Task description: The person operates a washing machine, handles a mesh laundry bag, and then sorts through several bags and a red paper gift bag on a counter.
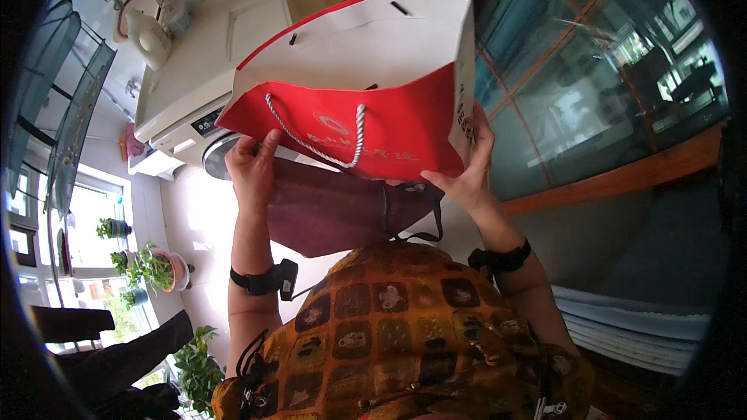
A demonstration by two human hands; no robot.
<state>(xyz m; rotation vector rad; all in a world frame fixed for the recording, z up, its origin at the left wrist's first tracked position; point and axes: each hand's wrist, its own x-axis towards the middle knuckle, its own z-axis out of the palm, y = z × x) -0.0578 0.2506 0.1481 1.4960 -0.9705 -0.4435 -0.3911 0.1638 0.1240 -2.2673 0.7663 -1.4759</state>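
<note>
Left hand (253,163) pinches the lower left edge of the wide-mouthed red paper bag with white lining (311,120); right hand (473,159) grips its right side. Bag is up before the torso, above the flat dark-maroon bag with black handles (327,210). Risk: edge-only grip could let red paper crease or tip. Left hold on maroon bag: cannot tell.

The red paper bag (327,105) gaped wide enough for a hand, though its rope handle (360,131) crossed the front and a maroon bag (331,214) blocked below.
</note>
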